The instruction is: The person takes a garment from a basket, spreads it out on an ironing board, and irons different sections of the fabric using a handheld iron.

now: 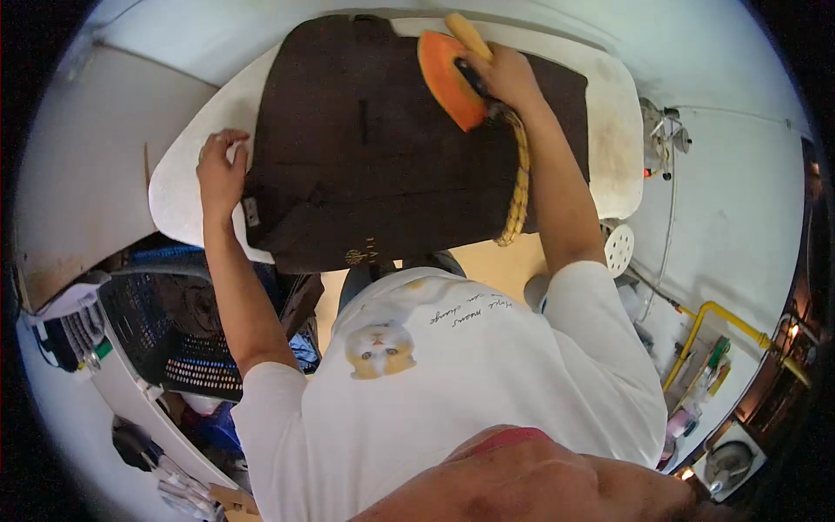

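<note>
A dark brown cloth piece [404, 163], probably a garment or apron, lies spread over a white padded ironing board [616, 130]. It has a short dark slit, some creases and a small gold print at the near edge. My right hand [512, 75] grips an orange iron [447, 81] on the cloth's upper right part. A yellow bar-like part [468, 34] sticks out beyond my fingers. From the iron's rear, a yellow patterned cord [520, 179] hangs down beside my forearm. At the cloth's left edge my left hand [224, 171] hovers or rests with fingers loosely curled, thumb apart, holding nothing visible.
Below left stands a black perforated plastic basket [202, 372] with dark cloth [186, 303] above it. A white perforated disc [618, 251] sits near the board's right end. A yellow pipe [730, 323] runs along the right wall. A wooden panel [117, 156] borders the left.
</note>
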{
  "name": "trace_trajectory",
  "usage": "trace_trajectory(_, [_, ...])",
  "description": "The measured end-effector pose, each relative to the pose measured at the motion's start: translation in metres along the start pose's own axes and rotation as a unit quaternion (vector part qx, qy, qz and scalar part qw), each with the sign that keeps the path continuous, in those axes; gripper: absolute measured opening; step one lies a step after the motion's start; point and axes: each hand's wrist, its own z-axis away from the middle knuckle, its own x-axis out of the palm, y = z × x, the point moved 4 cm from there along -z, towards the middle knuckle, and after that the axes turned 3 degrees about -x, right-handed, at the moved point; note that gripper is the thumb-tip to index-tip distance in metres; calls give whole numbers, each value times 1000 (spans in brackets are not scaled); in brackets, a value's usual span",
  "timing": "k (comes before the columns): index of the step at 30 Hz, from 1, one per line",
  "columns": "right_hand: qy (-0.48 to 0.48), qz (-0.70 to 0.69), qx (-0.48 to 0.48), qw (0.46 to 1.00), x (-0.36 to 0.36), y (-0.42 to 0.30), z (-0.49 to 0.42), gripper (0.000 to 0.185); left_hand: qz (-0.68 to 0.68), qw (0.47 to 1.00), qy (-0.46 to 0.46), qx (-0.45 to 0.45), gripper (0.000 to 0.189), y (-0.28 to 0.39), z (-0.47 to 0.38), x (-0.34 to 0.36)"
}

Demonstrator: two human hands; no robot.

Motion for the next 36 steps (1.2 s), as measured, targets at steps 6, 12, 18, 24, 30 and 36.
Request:
trace_trajectory(6, [-34, 23, -63, 997, -4, 48, 11, 58, 33, 994, -94, 40, 30, 69, -55, 72])
trace_trajectory(12, [58, 40, 57, 996, -79, 186, 7, 59, -27, 994, -101, -11, 34, 55, -53, 84])
trace_trajectory(18, [29, -38, 151, 987, -123, 258, 12, 58, -51, 996, 10, -66, 36, 32, -46, 80])
trace_trajectory(24, [-57, -10, -10, 998, -97, 176, 57, 59, -164, 973, -5, -163, 30, -38, -34, 62])
trace_trajectory(30, [-363, 0, -179, 914, -12, 30, 125, 51, 116, 958, 47, -259, 20, -73, -31, 60])
trace_trajectory(36, [-297, 21, -146, 943, -28, 63, 131, 51, 200, 931, 22, -306, 27, -83, -10, 43])
